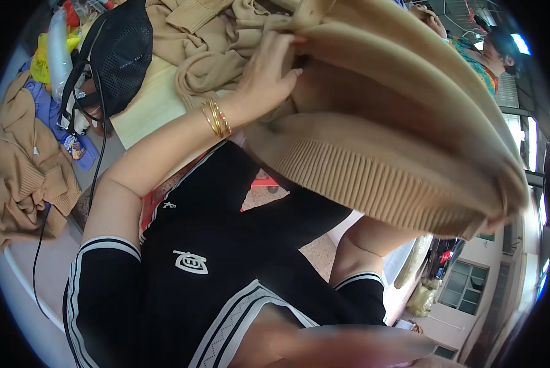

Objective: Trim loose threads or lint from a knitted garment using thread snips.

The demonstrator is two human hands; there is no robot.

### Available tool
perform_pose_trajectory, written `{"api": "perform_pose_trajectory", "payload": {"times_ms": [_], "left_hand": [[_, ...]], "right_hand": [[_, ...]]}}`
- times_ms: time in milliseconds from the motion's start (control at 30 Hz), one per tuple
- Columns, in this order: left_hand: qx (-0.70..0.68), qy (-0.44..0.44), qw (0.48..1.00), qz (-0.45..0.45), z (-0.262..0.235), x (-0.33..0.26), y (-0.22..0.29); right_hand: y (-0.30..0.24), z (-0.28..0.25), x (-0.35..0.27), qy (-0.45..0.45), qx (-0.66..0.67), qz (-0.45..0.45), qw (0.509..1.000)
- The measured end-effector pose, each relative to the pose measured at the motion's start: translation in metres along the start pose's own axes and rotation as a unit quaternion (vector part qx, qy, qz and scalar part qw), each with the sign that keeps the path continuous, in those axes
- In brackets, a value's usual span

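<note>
A large tan knit sweater (397,122) with a ribbed hem is held up in front of me and fills the upper right of the view. My left hand (269,73), with gold bangles on the wrist, grips its fabric near the top. My right forearm rises behind the sweater. Of my right hand (494,222) only fingertips show, at the lower right corner of the hem, pinching it. Below are my black shirt with white stripes and my black shorts.
More tan knitwear (213,37) is heaped on a pale yellow tabletop (146,110), beside a black mesh item (125,49). Another tan garment (23,172) lies at the left with a black cable (39,245). Another person (489,55) is at the top right.
</note>
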State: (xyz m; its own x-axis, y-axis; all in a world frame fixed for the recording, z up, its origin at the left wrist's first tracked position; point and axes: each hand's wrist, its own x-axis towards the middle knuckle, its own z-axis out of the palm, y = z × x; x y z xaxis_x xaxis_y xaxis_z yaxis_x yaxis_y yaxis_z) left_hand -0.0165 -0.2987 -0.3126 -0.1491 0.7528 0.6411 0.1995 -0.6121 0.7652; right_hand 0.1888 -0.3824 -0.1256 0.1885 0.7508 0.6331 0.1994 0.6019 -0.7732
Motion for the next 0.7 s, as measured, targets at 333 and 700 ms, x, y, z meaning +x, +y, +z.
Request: {"api": "perform_pose_trajectory", "payload": {"times_ms": [333, 700], "left_hand": [[-0.092, -0.275, 0.957, -0.001, 0.002, 0.007, -0.008], [0.008, -0.506, 0.857, -0.098, 0.015, -0.034, -0.002]], "right_hand": [[0.083, 0.062, -0.064, 0.071, -0.120, 0.079, 0.987], [0.022, -0.094, -0.194, 0.232, -0.287, 0.250, 0.895]]}}
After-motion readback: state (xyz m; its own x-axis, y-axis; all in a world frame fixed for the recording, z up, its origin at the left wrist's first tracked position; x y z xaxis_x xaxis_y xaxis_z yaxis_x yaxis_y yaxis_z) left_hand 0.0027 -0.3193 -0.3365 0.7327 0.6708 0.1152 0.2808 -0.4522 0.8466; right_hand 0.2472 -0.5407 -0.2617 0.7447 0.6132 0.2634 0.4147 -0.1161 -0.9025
